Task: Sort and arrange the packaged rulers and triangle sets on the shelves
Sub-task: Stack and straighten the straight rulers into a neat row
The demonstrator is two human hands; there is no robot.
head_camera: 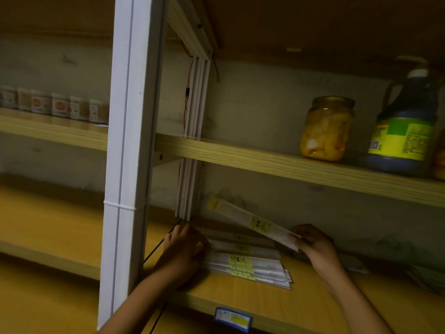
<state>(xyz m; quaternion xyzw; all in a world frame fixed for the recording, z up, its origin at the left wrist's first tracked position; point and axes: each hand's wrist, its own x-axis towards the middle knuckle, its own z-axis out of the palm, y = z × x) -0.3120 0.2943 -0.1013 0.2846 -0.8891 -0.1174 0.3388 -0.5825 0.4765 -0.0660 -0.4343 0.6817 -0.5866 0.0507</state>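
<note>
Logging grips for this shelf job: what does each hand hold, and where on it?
The right hand pinches one packaged ruler at its near end, lifted clear. The left hand rests against the left end of the ruler stack; a grip cannot be told.

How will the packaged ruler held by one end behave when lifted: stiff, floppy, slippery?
Probably stiff: the packaged ruler runs straight out from the right hand, which pinches one end, with no visible sag. Likely light, since a fingertip pinch carries it. Its clear sleeve looks glossy, so it may slide on the stack of packaged rulers.
</note>
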